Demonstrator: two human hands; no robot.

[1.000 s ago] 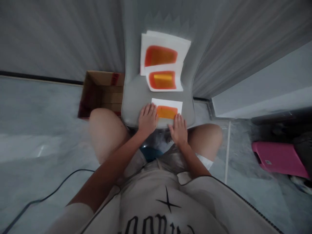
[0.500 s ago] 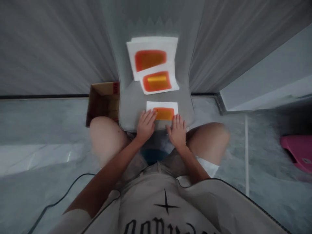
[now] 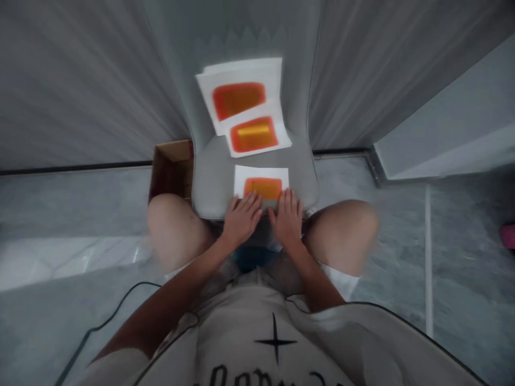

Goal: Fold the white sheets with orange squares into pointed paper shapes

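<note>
The left hand (image 3: 241, 221) and right hand (image 3: 287, 220) have drawn slightly closer together since the earlier frame. From here I read both as released: the fingers (image 3: 250, 202) lie spread, tips on the near edge of a white sheet with an orange patch (image 3: 261, 185), not clenched. That sheet sits alone near the front edge of the grey chair seat (image 3: 213, 177). Two more orange-patched sheets (image 3: 239, 102) lie overlapped at the seat's back edge, untouched; so one sheet is set apart, two remain there. A cardboard box (image 3: 171, 171) stands just beside the seat's left edge.
</note>
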